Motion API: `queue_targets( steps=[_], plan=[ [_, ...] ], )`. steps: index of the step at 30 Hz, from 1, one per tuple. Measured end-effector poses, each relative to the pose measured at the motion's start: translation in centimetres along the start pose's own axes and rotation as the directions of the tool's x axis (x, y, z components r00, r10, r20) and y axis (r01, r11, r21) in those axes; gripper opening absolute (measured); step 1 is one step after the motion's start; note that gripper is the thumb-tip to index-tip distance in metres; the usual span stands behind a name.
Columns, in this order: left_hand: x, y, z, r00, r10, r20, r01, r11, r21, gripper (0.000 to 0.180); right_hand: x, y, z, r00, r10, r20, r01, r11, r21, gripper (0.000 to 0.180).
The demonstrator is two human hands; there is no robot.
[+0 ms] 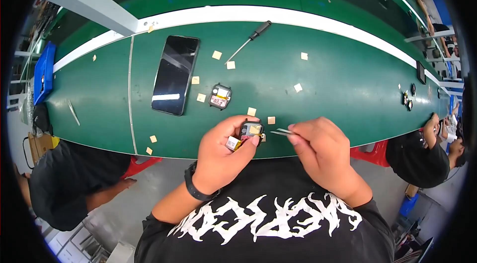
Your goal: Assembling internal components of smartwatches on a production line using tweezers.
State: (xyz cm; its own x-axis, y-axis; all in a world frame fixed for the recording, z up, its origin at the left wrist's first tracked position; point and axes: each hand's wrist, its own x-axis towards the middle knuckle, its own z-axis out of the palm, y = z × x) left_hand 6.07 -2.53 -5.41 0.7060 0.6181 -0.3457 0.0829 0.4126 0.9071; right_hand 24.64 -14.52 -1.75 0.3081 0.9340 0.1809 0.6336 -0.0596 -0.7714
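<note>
Watch (248,129) hovers over green bench (348,99), apparently between stools (141,166).

Phone (176,75) before me on the green worktop (348,99), screwdriver (252,38) right of it, blue tray (45,73) to my left

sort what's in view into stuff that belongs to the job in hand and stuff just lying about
Likely in the job:
small open case, in the left hand
tweezers, in the right hand
similar case on the table
tan squares

Apparently lying about:
black phone
screwdriver
blue tray
</note>
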Motion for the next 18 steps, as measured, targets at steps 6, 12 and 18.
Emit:
queue_targets(
  steps=[6, 12, 18],
  plan=[
    [-0.8, 1.0, -0.3, 0.992, 0.107, 0.067, -0.118, 0.975, 0.187, 0.030, 0.3, -1.4, 0.5, 0.954, -0.294, 0.049, 0.294, 0.898, -0.327, 0.032],
    [-1.4, 0.7, -0.1, 0.984, 0.170, 0.062, -0.180, 0.951, 0.250, 0.028, -0.2, -1.9, 0.6, 0.941, -0.307, 0.144, 0.339, 0.842, -0.421, 0.034],
    [-1.4, 2.4, -1.3, 0.964, -0.112, 0.243, 0.127, 0.991, -0.048, 0.023, -0.1, -1.0, 0.8, 0.940, -0.322, 0.109, 0.340, 0.907, -0.249, 0.026]
  ],
)
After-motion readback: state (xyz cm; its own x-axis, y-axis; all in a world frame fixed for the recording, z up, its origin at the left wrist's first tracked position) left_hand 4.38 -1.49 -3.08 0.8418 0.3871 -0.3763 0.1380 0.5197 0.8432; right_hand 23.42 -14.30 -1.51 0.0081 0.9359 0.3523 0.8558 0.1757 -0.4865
